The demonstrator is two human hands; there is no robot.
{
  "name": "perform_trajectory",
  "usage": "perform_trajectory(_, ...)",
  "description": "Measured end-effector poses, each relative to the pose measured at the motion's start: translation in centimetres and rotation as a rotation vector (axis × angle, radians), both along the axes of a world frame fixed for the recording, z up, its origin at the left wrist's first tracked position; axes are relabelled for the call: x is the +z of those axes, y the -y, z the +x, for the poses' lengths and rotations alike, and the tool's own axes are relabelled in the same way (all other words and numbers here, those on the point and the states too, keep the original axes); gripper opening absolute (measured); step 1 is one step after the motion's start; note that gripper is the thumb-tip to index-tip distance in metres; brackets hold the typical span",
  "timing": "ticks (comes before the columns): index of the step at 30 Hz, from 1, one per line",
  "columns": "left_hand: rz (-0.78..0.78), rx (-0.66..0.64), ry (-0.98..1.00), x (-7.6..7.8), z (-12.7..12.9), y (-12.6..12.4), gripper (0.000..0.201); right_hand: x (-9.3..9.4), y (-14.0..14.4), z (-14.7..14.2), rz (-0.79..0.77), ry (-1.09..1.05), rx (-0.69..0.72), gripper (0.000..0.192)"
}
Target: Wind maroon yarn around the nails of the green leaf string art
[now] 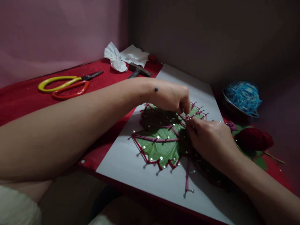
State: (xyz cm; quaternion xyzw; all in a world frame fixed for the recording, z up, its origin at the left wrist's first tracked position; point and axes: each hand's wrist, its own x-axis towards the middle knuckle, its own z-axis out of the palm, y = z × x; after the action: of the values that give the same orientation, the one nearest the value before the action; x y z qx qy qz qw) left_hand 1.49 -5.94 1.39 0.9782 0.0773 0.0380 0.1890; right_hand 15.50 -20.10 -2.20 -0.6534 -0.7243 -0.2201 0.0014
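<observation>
A green leaf (153,151) lies on a white board (131,165), ringed with nails. Dark red yarn runs from nail to nail around its edge, and purple yarn (161,140) follows its veins and stem. Reaching over from the left, my left hand (172,96) is closed, fingertips pointing down at the purple strands near the leaf's middle. My right hand (212,136) pinches just below them, close to the left fingertips. Both seem to grip the purple yarn there, though the fingers partly hide it. Part of the leaf is covered by my right hand and shadow.
Scissors (70,87) with yellow and red handles lie on the red cloth (14,107) at left. Behind are a hammer (140,69) and crumpled white tissue (116,57). At right stand a bowl of blue yarn (243,97) and a dark red yarn ball (254,139).
</observation>
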Motion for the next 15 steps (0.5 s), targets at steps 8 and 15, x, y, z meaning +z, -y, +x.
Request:
perform_trajectory(8, 0.039, -0.041, -0.003, -0.3, 0.7, 0.9, 0.046, -0.2, 2.3, 1.3, 0.09, -0.323, 0.139, 0.019)
perform_trajectory(15, 0.064, -0.065, -0.076, -1.4, 1.0, 1.5, 0.046, -0.2, 2.5, 1.2, 0.077, -0.316, 0.168, 0.022)
